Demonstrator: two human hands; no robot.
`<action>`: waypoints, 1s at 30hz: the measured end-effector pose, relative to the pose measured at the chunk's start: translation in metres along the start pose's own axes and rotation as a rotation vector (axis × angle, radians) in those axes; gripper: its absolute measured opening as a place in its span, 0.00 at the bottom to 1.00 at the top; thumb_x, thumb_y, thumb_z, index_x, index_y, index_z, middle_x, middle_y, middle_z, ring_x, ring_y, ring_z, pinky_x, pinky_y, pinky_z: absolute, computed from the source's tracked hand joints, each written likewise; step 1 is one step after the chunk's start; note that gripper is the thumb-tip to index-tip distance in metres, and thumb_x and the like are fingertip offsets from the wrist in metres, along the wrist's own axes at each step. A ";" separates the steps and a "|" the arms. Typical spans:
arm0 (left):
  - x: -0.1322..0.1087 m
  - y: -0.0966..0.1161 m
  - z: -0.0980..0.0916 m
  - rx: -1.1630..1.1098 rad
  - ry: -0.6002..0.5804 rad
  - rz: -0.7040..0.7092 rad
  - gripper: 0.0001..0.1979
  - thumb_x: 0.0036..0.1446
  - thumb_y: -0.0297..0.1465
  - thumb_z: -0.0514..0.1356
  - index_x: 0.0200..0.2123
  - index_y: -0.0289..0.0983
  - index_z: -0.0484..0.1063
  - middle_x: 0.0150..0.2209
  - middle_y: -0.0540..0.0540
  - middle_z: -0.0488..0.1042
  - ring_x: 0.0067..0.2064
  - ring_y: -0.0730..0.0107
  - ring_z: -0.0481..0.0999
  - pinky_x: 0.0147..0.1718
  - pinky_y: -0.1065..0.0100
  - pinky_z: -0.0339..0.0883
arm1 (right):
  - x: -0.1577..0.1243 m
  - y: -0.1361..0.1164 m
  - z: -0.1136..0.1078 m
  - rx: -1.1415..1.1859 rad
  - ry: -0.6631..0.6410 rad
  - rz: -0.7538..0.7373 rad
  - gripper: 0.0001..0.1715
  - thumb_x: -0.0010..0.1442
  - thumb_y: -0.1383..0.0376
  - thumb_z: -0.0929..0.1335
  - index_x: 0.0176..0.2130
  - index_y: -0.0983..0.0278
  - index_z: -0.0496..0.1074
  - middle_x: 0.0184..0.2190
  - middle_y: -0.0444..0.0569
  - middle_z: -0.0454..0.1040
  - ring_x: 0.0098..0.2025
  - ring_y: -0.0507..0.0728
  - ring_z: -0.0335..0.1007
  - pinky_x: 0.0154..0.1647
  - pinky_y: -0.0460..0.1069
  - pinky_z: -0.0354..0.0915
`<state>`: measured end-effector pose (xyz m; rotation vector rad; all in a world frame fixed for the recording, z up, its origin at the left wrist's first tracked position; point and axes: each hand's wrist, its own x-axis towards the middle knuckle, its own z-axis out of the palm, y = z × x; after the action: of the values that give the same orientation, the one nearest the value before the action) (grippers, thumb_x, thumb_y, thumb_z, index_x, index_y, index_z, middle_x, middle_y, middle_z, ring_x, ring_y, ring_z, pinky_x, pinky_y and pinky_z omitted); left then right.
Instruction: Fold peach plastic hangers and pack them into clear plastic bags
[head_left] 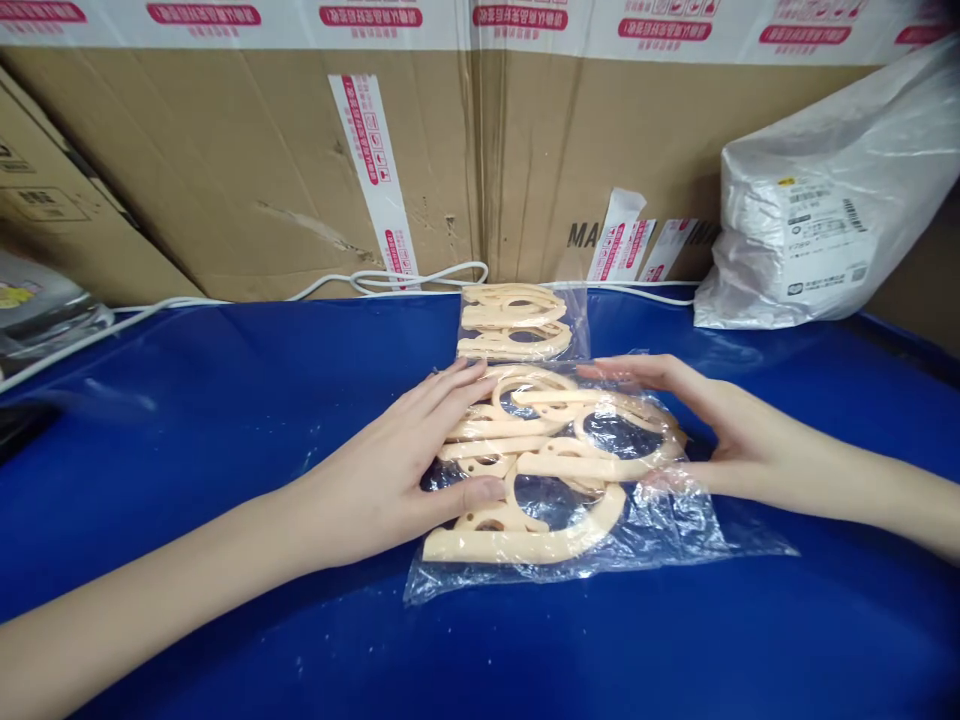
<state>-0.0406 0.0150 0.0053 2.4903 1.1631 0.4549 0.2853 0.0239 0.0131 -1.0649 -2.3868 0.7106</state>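
A clear plastic bag (667,520) full of cream plastic folding hangers (525,545) lies flat in front of me. My left hand (397,460) holds its left side, the fingers reaching along the upper left edge and the thumb resting on top. From the right, my right hand (697,420) grips the same bag, fingers at the far edge and thumb lower on the film. The undersides of both hands are hidden. Just beyond, touching or nearly touching it, lies a second clear bag (581,320) with similar cream hangers (517,325).
The table has a blue cover (225,420). Cardboard (262,170) stands along the back, with a white cable (420,275) at its foot. A white plastic parcel (780,230) with a label stands back right. Clear-wrapped goods (45,310) sit at the far left.
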 end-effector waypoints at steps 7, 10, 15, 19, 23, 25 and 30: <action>-0.002 0.001 0.000 0.009 -0.012 0.022 0.37 0.65 0.57 0.51 0.71 0.50 0.50 0.74 0.52 0.45 0.75 0.57 0.43 0.72 0.48 0.43 | -0.009 0.006 -0.014 0.007 -0.007 0.117 0.42 0.56 0.52 0.76 0.64 0.47 0.60 0.54 0.42 0.78 0.59 0.61 0.71 0.62 0.56 0.66; -0.001 -0.001 0.001 0.021 -0.039 0.045 0.33 0.67 0.55 0.50 0.70 0.52 0.52 0.74 0.53 0.45 0.75 0.54 0.42 0.71 0.46 0.42 | 0.002 -0.002 -0.005 0.044 -0.023 0.121 0.41 0.55 0.51 0.76 0.63 0.49 0.61 0.54 0.44 0.78 0.59 0.62 0.72 0.46 0.52 0.75; -0.001 -0.001 0.001 0.033 -0.026 0.037 0.29 0.70 0.52 0.48 0.70 0.51 0.55 0.74 0.53 0.46 0.74 0.51 0.43 0.71 0.43 0.39 | 0.012 -0.006 0.002 0.024 0.032 0.098 0.42 0.55 0.52 0.76 0.64 0.52 0.62 0.55 0.50 0.77 0.55 0.66 0.75 0.34 0.53 0.76; -0.001 0.000 0.003 0.013 -0.025 0.034 0.29 0.70 0.52 0.47 0.69 0.51 0.56 0.74 0.53 0.47 0.74 0.51 0.43 0.71 0.42 0.39 | 0.009 -0.002 0.002 0.081 0.129 0.073 0.36 0.57 0.55 0.76 0.61 0.50 0.64 0.48 0.45 0.79 0.51 0.62 0.77 0.53 0.59 0.73; 0.000 0.000 0.003 0.006 -0.014 0.049 0.28 0.71 0.50 0.47 0.69 0.50 0.56 0.73 0.52 0.49 0.74 0.53 0.45 0.71 0.43 0.40 | 0.013 -0.005 0.008 0.132 0.158 0.059 0.31 0.57 0.54 0.75 0.57 0.55 0.68 0.46 0.46 0.80 0.48 0.61 0.78 0.51 0.59 0.73; 0.001 0.000 0.002 0.016 -0.020 0.064 0.27 0.71 0.49 0.48 0.69 0.50 0.57 0.73 0.51 0.50 0.74 0.54 0.46 0.72 0.44 0.40 | 0.017 -0.007 0.012 0.138 0.169 0.043 0.30 0.57 0.53 0.75 0.56 0.55 0.69 0.46 0.46 0.80 0.48 0.60 0.77 0.50 0.58 0.72; 0.005 0.002 0.000 0.046 -0.044 0.075 0.28 0.71 0.50 0.48 0.69 0.49 0.56 0.72 0.51 0.53 0.73 0.53 0.49 0.71 0.42 0.37 | 0.019 -0.010 0.020 0.134 0.206 0.027 0.30 0.56 0.51 0.76 0.54 0.57 0.70 0.44 0.45 0.81 0.48 0.60 0.77 0.47 0.55 0.71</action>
<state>-0.0363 0.0180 0.0068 2.5771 1.0774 0.3954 0.2568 0.0276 0.0068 -1.0615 -2.1234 0.7223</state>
